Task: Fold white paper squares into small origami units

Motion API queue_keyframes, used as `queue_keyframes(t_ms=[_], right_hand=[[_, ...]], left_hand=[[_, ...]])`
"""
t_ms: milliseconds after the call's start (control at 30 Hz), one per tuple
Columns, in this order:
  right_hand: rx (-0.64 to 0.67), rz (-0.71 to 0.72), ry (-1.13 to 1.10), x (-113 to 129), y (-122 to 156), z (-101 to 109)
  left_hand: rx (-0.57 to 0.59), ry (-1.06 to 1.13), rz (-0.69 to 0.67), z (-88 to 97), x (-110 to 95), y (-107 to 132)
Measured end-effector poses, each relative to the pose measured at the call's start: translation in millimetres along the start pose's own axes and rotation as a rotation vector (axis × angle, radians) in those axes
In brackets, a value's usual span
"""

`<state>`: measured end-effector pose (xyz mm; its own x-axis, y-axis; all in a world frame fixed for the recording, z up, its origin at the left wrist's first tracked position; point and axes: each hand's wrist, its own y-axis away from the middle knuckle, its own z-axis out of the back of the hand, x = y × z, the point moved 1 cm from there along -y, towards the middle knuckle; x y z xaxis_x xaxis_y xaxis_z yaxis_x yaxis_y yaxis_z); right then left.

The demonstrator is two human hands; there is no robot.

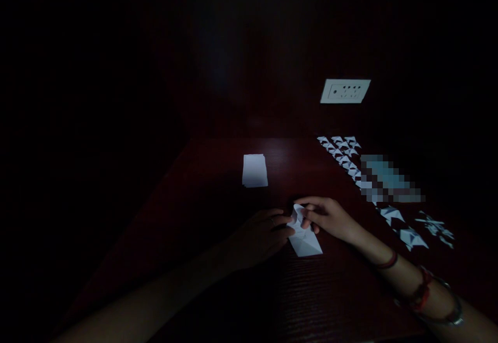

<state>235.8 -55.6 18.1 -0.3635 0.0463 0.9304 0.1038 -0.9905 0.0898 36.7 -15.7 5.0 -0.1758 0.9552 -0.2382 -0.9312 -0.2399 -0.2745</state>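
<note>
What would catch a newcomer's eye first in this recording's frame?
Probably the white socket plate, bright against the dark wall at upper right. Next, the partly folded paper on the table, with the left hand and right hand on it. Then the folded paper shapes lined up along the right.

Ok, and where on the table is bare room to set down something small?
The table looks bare left of the stack, though dark toward the edge, and between the stack and the folded pieces. It is crowded at the right, with folded pieces and scraps, and where the left hand and right hand are on the sheet.
</note>
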Motion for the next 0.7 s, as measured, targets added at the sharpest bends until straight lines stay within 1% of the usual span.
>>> queue_keyframes(t_ms=[167, 233, 367, 433, 567, 700], right_hand=[[0.009, -0.004, 0.008, 0.7, -0.2, 1.0], [0.038, -0.002, -0.012, -0.5, 0.6, 2.1], [0.089, -0.01, -0.053, -4.4, 1.8, 5.0], [0.083, -0.022, -0.054, -6.1, 1.4, 6.0], [0.024, -0.056, -0.038, -8.0, -1.1, 5.5], [0.04, -0.03, -0.065, -9.0, -2.5, 3.9]], left_hand=[[-0.046, 0.08, 0.116, 4.4, -2.6, -2.3], [-0.036, 0.088, 0.133, 4.8, -2.3, -2.6], [-0.024, 0.053, 0.064, 2.6, -1.0, -2.0], [-0.017, 0.014, 0.023, 0.9, -1.3, -1.9], [0.001, -0.071, -0.008, -1.6, -2.9, -2.3], [0.024, -0.124, -0.02, -3.9, -1.8, 0.0]])
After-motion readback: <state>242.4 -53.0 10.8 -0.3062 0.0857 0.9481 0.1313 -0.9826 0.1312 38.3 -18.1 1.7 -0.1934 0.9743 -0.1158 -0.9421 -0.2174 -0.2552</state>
